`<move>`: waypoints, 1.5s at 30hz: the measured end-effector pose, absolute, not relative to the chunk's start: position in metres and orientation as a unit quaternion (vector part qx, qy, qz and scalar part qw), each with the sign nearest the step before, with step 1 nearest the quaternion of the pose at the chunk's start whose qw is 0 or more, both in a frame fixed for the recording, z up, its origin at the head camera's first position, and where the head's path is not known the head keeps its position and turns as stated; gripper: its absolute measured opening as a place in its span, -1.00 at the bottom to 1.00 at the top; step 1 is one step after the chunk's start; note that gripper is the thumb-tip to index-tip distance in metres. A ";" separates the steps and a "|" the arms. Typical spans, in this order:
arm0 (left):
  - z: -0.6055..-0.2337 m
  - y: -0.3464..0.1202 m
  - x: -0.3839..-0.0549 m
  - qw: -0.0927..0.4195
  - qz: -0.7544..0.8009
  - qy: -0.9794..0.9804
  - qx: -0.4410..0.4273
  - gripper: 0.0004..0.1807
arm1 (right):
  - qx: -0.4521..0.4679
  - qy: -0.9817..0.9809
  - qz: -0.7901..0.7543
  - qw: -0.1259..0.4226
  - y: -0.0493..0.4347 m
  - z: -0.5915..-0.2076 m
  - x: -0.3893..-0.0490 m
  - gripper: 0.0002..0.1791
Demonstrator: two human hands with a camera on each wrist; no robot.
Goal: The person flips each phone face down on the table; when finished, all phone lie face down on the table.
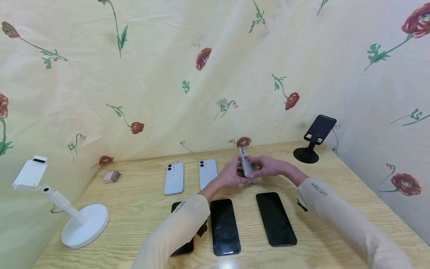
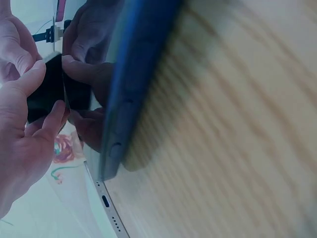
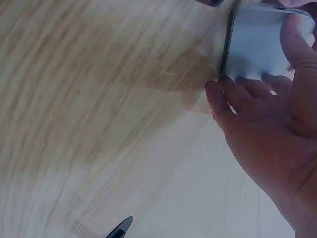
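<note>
A pale phone [image 1: 248,168] stands tilted on edge above the back of the table, held between both hands. My left hand [image 1: 231,173] grips its left side, and in the left wrist view the fingers and thumb pinch its dark face [image 2: 45,94]. From the other side my right hand [image 1: 270,166] holds it; the right wrist view shows the thumb over the pale face [image 3: 257,42] and the fingers along the edge. Two pale blue phones, one left [image 1: 174,179] and one nearer [image 1: 208,173], lie back up beside the left hand.
Dark phones lie screen up in front: one in the middle [image 1: 225,228], one at right [image 1: 276,220], one partly under the left sleeve [image 1: 183,248]. A white stand [image 1: 85,226] and a pink charger plug [image 1: 112,176] are at left. A black stand [image 1: 306,155] is at back right.
</note>
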State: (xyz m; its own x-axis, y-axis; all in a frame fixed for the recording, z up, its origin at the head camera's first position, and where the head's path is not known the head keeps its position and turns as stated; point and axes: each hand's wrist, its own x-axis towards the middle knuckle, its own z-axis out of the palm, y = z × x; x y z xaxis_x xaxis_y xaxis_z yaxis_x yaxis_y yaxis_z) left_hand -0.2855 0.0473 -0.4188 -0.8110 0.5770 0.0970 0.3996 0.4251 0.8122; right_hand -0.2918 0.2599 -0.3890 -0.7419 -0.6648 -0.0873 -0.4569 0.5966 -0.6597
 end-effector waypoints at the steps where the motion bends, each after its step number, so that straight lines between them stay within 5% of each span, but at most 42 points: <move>1: -0.420 0.047 -0.286 0.097 0.447 0.841 0.288 -0.17 | -0.314 0.883 -0.310 0.161 0.260 -0.390 -0.291 -0.08; 12: -0.420 0.044 -0.286 0.117 0.465 0.833 0.276 -0.20 | -0.289 0.904 -0.281 0.142 0.261 -0.397 -0.292 -0.11; 20: -0.418 0.042 -0.287 0.104 0.386 0.878 0.263 0.01 | -0.300 0.904 -0.279 0.120 0.261 -0.400 -0.288 -0.16; 45: -0.411 0.046 -0.284 0.099 0.248 0.931 0.250 -0.06 | -0.262 0.922 -0.258 0.124 0.255 -0.405 -0.282 -0.19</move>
